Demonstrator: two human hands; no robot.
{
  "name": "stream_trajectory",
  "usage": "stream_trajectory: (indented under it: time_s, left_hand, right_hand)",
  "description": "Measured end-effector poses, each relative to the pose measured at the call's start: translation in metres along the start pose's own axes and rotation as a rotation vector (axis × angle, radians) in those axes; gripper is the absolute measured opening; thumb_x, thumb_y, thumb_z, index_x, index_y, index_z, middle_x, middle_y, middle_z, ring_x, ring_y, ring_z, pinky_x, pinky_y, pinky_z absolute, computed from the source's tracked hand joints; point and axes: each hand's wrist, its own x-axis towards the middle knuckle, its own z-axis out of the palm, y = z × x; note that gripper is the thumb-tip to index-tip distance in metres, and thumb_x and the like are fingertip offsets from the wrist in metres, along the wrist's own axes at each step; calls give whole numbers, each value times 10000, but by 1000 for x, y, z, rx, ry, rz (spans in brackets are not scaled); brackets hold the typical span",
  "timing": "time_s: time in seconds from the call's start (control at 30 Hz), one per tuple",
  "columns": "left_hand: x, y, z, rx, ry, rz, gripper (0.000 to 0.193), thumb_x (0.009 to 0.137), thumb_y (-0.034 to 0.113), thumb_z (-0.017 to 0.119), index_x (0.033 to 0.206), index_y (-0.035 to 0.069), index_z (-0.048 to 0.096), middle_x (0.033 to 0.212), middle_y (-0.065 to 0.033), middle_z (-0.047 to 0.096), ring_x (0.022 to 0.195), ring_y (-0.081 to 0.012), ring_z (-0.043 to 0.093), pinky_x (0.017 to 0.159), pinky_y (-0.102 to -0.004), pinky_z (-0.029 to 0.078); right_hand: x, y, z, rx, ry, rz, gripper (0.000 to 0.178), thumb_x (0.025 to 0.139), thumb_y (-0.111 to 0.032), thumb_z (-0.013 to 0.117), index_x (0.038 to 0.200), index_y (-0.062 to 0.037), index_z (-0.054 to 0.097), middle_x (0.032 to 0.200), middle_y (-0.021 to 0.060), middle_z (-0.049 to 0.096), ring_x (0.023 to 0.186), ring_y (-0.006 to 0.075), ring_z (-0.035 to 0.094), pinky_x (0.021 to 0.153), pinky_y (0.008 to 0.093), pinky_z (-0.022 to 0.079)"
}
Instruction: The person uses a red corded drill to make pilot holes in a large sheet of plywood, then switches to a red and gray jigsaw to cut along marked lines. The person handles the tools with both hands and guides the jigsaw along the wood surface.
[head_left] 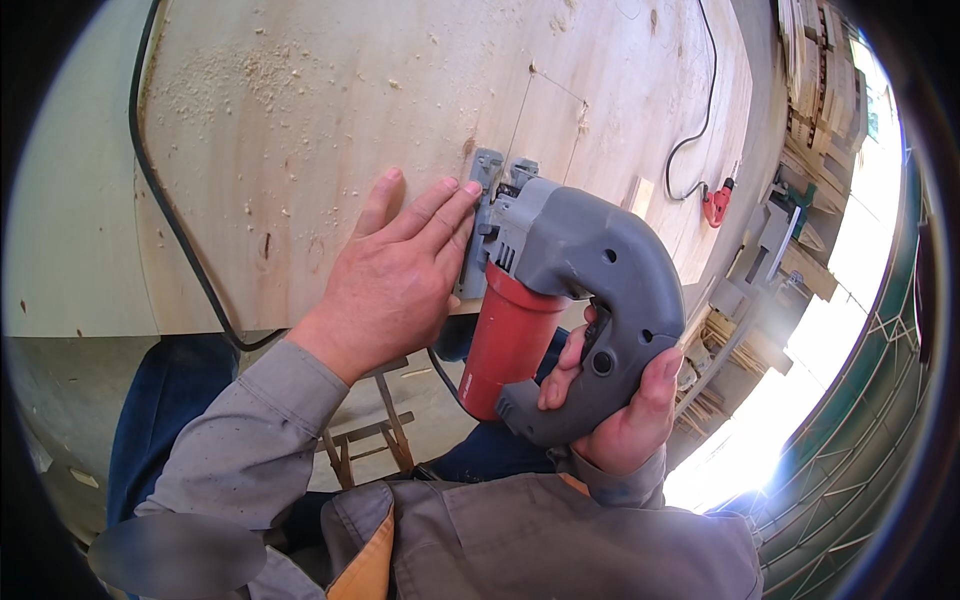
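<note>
A grey and red jigsaw (600, 245) stands at the near edge of a pale wooden board (330, 130). Its metal base plate (477, 220) rests on the board, while the red motor housing (520, 325) hangs over the edge. My right hand (640, 415) is wrapped round the jigsaw's grey handle, with fingers by the trigger. Stretched out flat, my left hand (405, 255) lies on the board, its fingertips touching the base plate's left side. Thin pencil lines run across the wood ahead of the tool. The blade itself is hidden.
Sawdust (255, 75) is scattered over the board's far left. A black cable (165, 180) crosses the left side and drops over the near edge. At right lies a red corded tool (717, 203) beside a small wood offcut (640, 197). Stacked timber (825, 110) stands beyond; a wooden stool (385, 430) is below.
</note>
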Motion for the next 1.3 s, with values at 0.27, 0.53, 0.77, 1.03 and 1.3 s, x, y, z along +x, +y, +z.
stream_trajectory:
  time_s: [0.27, 0.53, 0.77, 1.03, 1.3]
  left_hand:
    - [2, 0, -1, 1, -8, 4, 600, 809, 130, 639, 1384, -38, 616, 1537, -127, 538, 1456, -245, 471, 1258, -573, 216]
    - [4, 0, -3, -9, -17, 0, 634, 789, 141, 664, 1393, -41, 608, 1542, -130, 532, 1458, -247, 468, 1257, -572, 220]
    - [6, -1, -3, -15, -21, -3, 651, 777, 153, 676, 1395, -41, 606, 1544, -130, 528, 1463, -251, 460, 1255, -571, 224]
    - [7, -3, -1, 45, -36, 2, 812, 691, 282, 811, 1410, -19, 586, 1578, -124, 497, 1472, -268, 452, 1256, -570, 211]
    - [10, -2, -5, -28, -38, -11, 730, 732, 196, 745, 1403, -49, 594, 1559, -136, 509, 1467, -259, 448, 1254, -570, 226]
  right_hand:
    - [2, -2, -1, -9, -10, 1, 806, 1059, -685, 342, 1354, 56, 459, 967, 156, 635, 648, 221, 650, 626, 367, 568]
    - [4, -3, -5, -9, -31, 21, 814, 1053, -695, 348, 1362, 51, 451, 972, 154, 637, 663, 224, 654, 641, 373, 568]
    - [4, -4, -3, 10, -8, 28, 818, 1048, -701, 354, 1359, 48, 454, 983, 155, 639, 669, 224, 655, 647, 376, 569]
    - [8, -7, -6, -18, -41, 30, 817, 1046, -703, 360, 1357, 46, 457, 982, 152, 640, 669, 222, 655, 649, 375, 570]
    - [9, -8, -7, -31, -33, 22, 813, 1048, -696, 360, 1356, 49, 457, 976, 156, 640, 659, 222, 656, 644, 372, 571]
